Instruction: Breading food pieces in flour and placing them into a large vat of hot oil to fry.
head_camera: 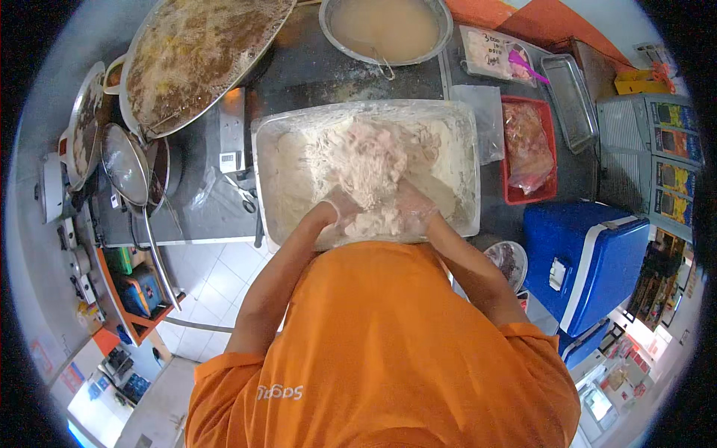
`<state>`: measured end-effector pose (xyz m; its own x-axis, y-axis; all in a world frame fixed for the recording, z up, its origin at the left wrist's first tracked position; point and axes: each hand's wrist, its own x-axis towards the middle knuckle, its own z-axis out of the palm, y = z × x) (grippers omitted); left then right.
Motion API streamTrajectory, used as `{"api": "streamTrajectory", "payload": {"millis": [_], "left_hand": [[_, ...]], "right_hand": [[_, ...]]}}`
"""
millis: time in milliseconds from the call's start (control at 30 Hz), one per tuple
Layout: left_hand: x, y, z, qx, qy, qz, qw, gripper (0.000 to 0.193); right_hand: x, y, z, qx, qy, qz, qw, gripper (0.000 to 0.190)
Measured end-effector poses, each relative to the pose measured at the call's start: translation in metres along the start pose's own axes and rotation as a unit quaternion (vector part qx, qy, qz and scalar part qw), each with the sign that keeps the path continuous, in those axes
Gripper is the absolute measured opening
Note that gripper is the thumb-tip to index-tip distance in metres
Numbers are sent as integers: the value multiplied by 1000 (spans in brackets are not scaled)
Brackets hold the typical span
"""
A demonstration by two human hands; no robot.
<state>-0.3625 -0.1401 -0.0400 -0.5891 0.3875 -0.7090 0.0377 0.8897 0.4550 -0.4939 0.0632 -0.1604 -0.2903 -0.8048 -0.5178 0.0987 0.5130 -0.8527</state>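
A large rectangular plastic tub (476, 168), dusted with flour, lies right before me. In it a heap of flour-coated pieces, apparently raw meat (369, 157), is piled against the middle and far side, partly blurred. My left hand (344, 206), in a clear plastic glove, reaches into the heap's near left side. At the near right side is my right hand (414, 207), gloved the same way. Both hands touch the coated pieces, and flour and pieces hide their fingers. Loose flour (291, 173) covers the tub's left part.
A wide pan of bubbling oil (196, 56) stands far left, with a long-handled strainer (126, 165) below it. Scissors (243, 195) and a digital timer (229, 162) lie left of the tub. Cloudy liquid fills a metal bowl (386, 28) behind. Rightward are a red basket (506, 179) and blue cooler (588, 263).
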Motion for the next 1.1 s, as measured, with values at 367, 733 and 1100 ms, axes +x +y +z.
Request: {"api": "streamTrajectory", "payload": {"millis": [367,733,1100], "left_hand": [[-74,-12,-8,-157,274,-154,936,45],[-91,17,-40,-275,313,-216,883,74],[57,-35,88,45,-3,-141,989,33]], "right_hand": [[-67,-154,-35,-217,148,-164,951,53],[-85,-183,-42,-238,217,-211,923,52],[-7,-56,-2,-207,-26,63,976,74]]}}
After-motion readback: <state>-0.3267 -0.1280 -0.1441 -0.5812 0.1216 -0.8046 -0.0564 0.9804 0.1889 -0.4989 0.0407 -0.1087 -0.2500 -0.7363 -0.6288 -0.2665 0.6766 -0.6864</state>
